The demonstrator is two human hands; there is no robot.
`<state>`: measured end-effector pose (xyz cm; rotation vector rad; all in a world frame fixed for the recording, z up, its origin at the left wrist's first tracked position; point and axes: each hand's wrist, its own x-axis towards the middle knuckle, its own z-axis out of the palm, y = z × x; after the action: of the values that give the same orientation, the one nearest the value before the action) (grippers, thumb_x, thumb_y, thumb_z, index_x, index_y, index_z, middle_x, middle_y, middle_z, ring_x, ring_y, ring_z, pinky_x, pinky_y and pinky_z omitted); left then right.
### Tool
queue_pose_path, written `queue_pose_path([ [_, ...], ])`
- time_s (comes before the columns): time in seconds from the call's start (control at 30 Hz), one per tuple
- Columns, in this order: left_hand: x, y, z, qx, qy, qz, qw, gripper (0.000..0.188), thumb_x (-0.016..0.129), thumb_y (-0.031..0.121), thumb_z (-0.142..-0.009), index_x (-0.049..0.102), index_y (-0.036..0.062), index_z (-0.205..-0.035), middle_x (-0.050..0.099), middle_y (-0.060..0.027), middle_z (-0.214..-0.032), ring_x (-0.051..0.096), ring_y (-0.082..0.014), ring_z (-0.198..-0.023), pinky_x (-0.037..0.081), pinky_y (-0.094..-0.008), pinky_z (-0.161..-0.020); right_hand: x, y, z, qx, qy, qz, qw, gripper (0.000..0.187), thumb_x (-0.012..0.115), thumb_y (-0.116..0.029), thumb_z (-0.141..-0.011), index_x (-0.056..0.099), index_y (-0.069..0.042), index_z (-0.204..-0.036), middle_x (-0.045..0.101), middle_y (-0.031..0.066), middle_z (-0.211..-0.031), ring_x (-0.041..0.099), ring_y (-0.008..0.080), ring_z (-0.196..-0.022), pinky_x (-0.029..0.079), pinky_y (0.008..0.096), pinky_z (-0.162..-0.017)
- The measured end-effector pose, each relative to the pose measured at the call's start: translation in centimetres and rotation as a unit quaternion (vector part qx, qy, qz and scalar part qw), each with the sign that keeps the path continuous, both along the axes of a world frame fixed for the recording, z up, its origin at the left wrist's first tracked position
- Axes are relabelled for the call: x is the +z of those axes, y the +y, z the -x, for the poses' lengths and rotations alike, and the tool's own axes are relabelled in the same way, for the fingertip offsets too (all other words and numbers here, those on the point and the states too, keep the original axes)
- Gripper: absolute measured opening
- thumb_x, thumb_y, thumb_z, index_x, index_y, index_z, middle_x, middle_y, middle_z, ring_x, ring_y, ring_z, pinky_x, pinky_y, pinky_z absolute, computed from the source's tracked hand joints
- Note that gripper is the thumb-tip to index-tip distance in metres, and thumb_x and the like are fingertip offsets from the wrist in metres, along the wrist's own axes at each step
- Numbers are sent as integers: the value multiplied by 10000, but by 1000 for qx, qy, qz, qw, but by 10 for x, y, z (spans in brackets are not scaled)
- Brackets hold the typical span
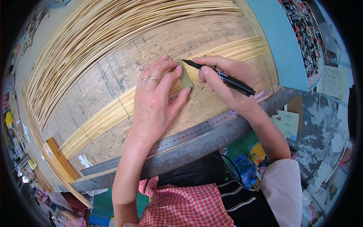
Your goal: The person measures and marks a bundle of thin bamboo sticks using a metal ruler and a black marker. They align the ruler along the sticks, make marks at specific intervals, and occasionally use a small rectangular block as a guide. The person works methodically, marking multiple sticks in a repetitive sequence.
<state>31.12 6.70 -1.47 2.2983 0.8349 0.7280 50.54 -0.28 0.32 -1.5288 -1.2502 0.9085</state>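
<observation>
My left hand (157, 94) presses a small flat olive-coloured bar (186, 77) down across a band of thin pale wooden strips (107, 115), its fingertips along the bar's left edge and end. In my right hand (228, 75) is a black marker pen (236, 84), uncapped, its dark tip beside the upper end of the bar. Whether the tip touches the strips I cannot tell. Dark lines cross the strips to the left of my left hand. Part of the band is hidden under both hands.
A larger bundle of long strips (113, 28) lies along the far side of the wooden table (162, 36). A steel ruler (196, 130) runs along the near metal edge. A yellow-orange block (60, 160) sits at left, a blue box of small black parts (280, 49) at right.
</observation>
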Motion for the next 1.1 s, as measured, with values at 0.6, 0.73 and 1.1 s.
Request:
queue_pose_path([
  [0.6, 0, 0, -1, 2, -4, -6, 1000, 401, 820, 60, -757, 662, -6, -1119, 631, -141, -1228, 579, -372, -1263, 479, -477, -1051, 23, -20, -1, 63, -133, 9, 989, 171, 685, -64, -899, 741, 1, -1046, 719, 161, -809, 713, 243, -697, 532, 325, -641],
  [0.73, -1, -1, -1, 3, -5, -8, 1000, 400, 823, 62, -754, 664, -6, -1114, 631, -142, -1229, 579, -373, -1261, 478, -477, -1052, 24, -26, 1, 39, -126, 3, 991, 154, 694, -58, -892, 742, 2, -1025, 716, 153, -796, 713, 239, -702, 532, 323, -642],
  [1.1, 2, 0, 0, 5, 7, 20, 1000, 416, 819, 29, -765, 684, 10, -1158, 627, -130, -1279, 557, -371, -1329, 480, -468, -1087, 3, 5, 4, 38, -121, -106, 986, 197, 685, -33, -905, 698, 13, -1096, 715, 159, -850, 708, 245, -712, 532, 326, -648],
])
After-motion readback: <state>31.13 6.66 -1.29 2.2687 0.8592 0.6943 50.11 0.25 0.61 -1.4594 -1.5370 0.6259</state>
